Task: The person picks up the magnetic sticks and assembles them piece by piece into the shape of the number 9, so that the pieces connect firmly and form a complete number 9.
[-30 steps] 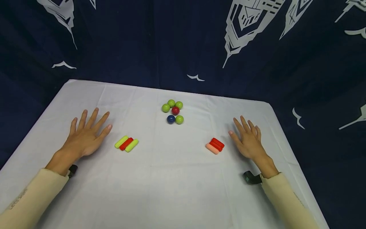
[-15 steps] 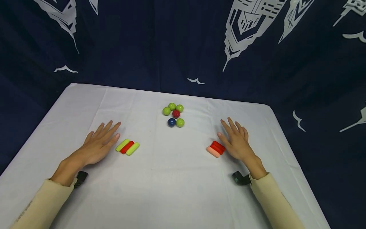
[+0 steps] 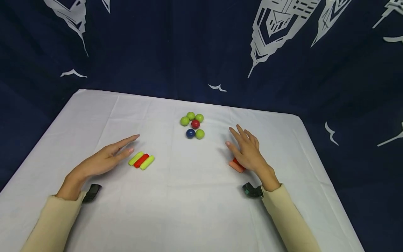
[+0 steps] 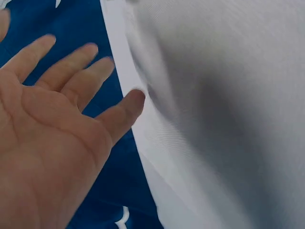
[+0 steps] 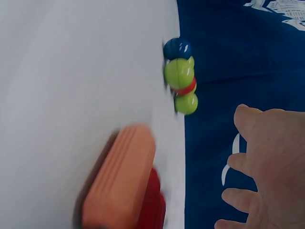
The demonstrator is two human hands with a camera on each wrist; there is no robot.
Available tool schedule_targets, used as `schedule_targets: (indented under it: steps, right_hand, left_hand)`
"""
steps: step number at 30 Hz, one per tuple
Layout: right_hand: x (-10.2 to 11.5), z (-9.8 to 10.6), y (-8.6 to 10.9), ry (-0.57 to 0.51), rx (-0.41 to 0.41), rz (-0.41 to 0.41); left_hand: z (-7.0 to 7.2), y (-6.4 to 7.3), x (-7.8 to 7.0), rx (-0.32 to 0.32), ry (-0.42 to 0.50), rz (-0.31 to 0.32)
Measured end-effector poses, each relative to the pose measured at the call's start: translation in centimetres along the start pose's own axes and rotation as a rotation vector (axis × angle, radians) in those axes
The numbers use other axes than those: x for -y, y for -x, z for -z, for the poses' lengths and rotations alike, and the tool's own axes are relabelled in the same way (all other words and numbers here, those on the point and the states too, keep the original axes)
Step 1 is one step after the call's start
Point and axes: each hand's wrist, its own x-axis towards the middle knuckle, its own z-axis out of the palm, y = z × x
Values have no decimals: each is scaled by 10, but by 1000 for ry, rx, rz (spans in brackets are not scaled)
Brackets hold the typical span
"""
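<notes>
My left hand (image 3: pixel 100 161) hovers with straight fingers just left of three short clay-like sticks: two yellow-green sticks (image 3: pixel 147 163) with a red stick (image 3: pixel 141 160) between them. It holds nothing; the left wrist view shows its bare palm (image 4: pixel 43 138). Over on the right, my right hand (image 3: pixel 247 152) is spread above another group of sticks. A ridged salmon-coloured stick (image 5: pixel 121 179) lies there beside red sticks (image 5: pixel 153 200), which the hand mostly covers in the head view. No contact with them is visible.
Farther back at the table's middle sit glossy balls: a blue ball (image 3: pixel 190 133), a red ball (image 3: pixel 195 124) and several green balls (image 3: pixel 199 134). White cloth (image 3: pixel 195 210) covers the table. A dark blue printed curtain (image 3: pixel 189 49) hangs behind it.
Both hands have moved inward: the left toward its sticks, turning onto its side, the right leftward until over its sticks. The sticks and balls have stayed in place.
</notes>
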Motion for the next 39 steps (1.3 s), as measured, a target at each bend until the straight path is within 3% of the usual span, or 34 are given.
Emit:
schedule_targets:
  steps: [6, 15, 27, 32, 39]
  right_hand:
    - [17, -4, -12, -18, 28, 18]
    - [42, -19, -35, -57, 61, 42]
    - [51, -30, -54, -313, 111, 160]
    - [53, -32, -58, -419, 139, 118]
    - [54, -38, -62, -448, 151, 102]
  left_hand:
    - [0, 0, 6, -21, 37, -5]
    - [-4, -2, 14, -20, -26, -12]
    - [-7, -4, 14, -16, 2, 7]
    - [-6, -5, 14, -18, 0, 17]
    - [-6, -6, 15, -20, 8, 25]
